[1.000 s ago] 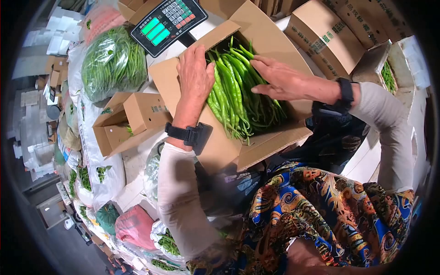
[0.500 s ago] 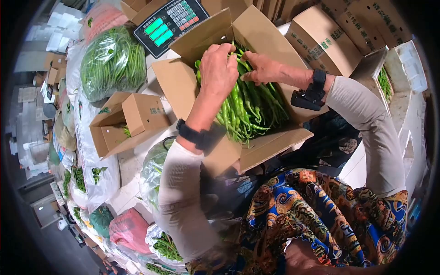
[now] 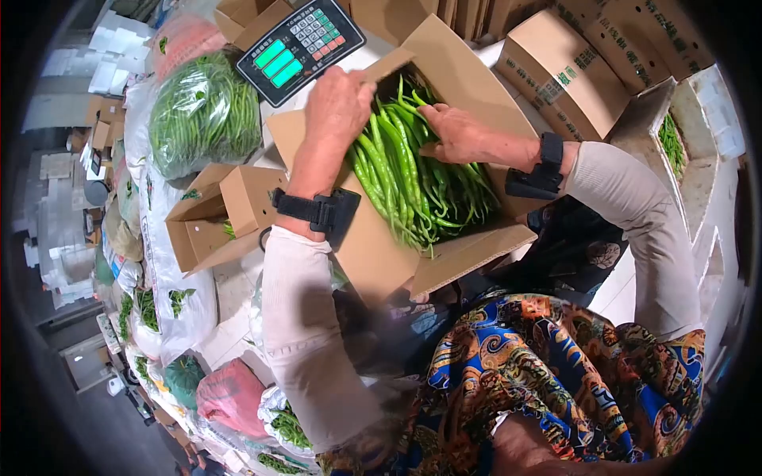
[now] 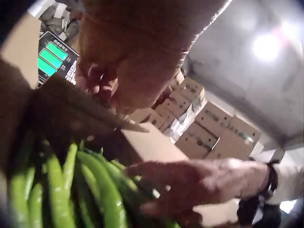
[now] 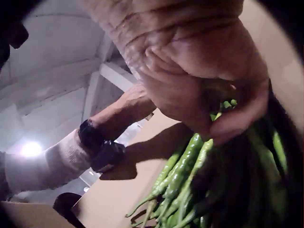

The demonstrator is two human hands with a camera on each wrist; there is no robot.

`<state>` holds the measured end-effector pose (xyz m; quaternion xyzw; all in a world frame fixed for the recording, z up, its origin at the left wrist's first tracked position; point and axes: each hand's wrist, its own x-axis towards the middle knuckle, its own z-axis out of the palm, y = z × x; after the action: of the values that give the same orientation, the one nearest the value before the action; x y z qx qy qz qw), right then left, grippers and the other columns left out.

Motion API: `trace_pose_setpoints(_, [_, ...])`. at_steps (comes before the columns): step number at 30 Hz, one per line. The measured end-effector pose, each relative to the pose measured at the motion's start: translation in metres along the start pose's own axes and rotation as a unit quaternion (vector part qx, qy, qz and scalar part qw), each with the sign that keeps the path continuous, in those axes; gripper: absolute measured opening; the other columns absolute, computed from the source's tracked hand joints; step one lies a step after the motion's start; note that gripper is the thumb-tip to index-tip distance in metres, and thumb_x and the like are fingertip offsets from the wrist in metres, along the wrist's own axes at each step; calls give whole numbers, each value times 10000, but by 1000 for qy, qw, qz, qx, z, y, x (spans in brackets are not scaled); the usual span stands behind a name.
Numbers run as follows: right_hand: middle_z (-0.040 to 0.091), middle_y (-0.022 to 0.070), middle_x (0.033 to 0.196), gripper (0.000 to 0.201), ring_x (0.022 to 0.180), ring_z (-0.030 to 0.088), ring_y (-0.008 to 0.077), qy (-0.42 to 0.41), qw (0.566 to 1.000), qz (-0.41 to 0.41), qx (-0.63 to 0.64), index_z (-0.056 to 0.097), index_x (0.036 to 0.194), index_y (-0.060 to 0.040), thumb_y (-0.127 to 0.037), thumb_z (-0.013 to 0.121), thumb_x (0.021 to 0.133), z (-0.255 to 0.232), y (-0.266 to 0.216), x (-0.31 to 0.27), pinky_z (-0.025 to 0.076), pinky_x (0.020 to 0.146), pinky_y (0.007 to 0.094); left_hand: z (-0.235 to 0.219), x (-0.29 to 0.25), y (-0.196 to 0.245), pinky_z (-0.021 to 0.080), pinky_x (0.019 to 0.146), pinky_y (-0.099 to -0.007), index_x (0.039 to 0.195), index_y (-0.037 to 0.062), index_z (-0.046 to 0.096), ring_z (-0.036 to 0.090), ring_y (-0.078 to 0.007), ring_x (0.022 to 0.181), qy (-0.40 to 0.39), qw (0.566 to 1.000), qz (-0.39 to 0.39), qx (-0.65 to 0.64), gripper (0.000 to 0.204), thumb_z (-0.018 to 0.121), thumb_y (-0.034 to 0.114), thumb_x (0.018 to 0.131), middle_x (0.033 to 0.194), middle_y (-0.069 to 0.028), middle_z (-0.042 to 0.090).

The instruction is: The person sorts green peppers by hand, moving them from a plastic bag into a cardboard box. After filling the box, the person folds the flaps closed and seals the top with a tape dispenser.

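Observation:
Long green chili peppers point(image 3: 405, 170) lie side by side in an uncovered cardboard box point(image 3: 385, 266). At the box's far left corner my left hand point(image 3: 337, 107) grips a raised flap, with fingers bent over its edge in the left wrist view. My right hand point(image 3: 460, 135) rests on the peppers near their stem ends, its fingers reaching across them and the thumb lower down. In the right wrist view, the right thumb and fingers of that hand point(image 5: 199, 71) lie right at the pepper tops, partly in shadow.
A digital scale display point(image 3: 300, 51) stands beyond the box. To the left are a clear bag of green peppers point(image 3: 205, 115) and a smaller carton point(image 3: 222, 214). A closed carton point(image 3: 562, 71) sits at the back right, near a foam box point(image 3: 694, 151) holding more peppers.
My left hand moved from the left flap onto the peppers, then back left to the far flap. The right hand went up toward the stem ends, then came slightly back over the peppers.

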<state>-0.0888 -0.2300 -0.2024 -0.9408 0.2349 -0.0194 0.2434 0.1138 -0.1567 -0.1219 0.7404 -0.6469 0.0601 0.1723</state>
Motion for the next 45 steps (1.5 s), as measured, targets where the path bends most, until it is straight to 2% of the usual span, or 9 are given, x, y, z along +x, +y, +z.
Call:
trace_pose_setpoints(6, [450, 264, 1181, 791, 667, 643, 264, -192, 945, 179, 193, 231, 1370, 80, -286, 682, 833, -41, -32, 17, 554, 578, 342, 31, -20, -8, 432, 903, -448, 1007, 44, 626, 527, -354, 1071, -1, 982, -12, -188, 221, 621, 188, 840, 1123, -183, 572])
trace_pose_setpoints(15, [500, 249, 1133, 707, 707, 640, 296, -168, 955, 149, 195, 300, 1358, 69, -273, 654, 851, -46, -29, -4, 545, 644, 393, 66, -64, 20, 360, 988, -507, 1203, 73, 513, 365, -362, 1309, -21, 1000, -16, -3, 385, 598, 279, 889, 1374, -158, 433])
trace_pose_setpoints(19, [573, 264, 1113, 782, 972, 595, 402, -153, 986, -71, -5, 410, 1319, 66, -449, 694, 804, -72, -35, -40, 446, 930, 476, 62, -66, 21, 358, 988, -494, 1194, 59, 515, 368, -354, 1303, -9, 1000, -10, 12, 389, 611, 269, 881, 1370, -158, 430])
trace_pose_setpoints(21, [587, 262, 1082, 779, 1006, 583, 420, -343, 924, -73, 149, 453, 1283, 65, -491, 687, 789, -102, -50, -68, 451, 928, 453, 59, -67, 21, 357, 987, -492, 1192, 56, 516, 368, -353, 1302, -3, 1000, -11, 9, 390, 614, 268, 879, 1369, -159, 428])
trace_pose_setpoints(23, [609, 291, 1025, 645, 982, 594, 422, -289, 888, -293, 207, 567, 1129, 14, -474, 731, 741, -99, -53, -95, 488, 805, 475, 59, -66, 21, 339, 1015, -519, 1249, 35, 478, 361, -382, 1309, -26, 1000, -6, 3, 424, 538, 300, 923, 1385, -198, 416])
trace_pose_setpoints(25, [640, 255, 882, 490, 890, 628, 398, -357, 888, -267, 109, 590, 1069, 11, -375, 697, 786, -109, -73, -114, 508, 734, 473, 61, -64, 20, 335, 1019, -517, 1253, 35, 476, 355, -382, 1312, -41, 999, -11, 7, 436, 536, 313, 923, 1393, -199, 407])
trace_pose_setpoints(35, [607, 178, 684, 268, 740, 614, 383, -172, 980, -84, 60, 619, 897, -34, -256, 703, 774, -48, -43, -66, 478, 658, 469, 63, -64, 9, 289, 1075, -511, 1332, 37, 430, 307, -385, 1344, -81, 996, -14, -21, 612, 576, 422, 879, 1445, -197, 341])
trace_pose_setpoints(40, [623, 138, 964, 359, 965, 600, 333, -192, 978, 42, -69, 625, 941, -47, -308, 745, 727, -40, -50, -61, 480, 771, 442, 74, -68, 44, 279, 1049, -538, 1343, -17, 352, 239, -395, 1370, -70, 993, -95, 5, 591, 581, 246, 866, 1459, -210, 291])
trace_pose_setpoints(45, [557, 118, 1100, 443, 1069, 525, 308, -76, 984, -46, -156, 592, 1019, -52, -317, 752, 702, -36, -44, -68, 449, 878, 416, 97, -79, 59, 253, 1057, -505, 1352, 3, 347, 262, -371, 1362, 61, 991, -120, 15, 553, 570, 197, 886, 1443, -193, 319])
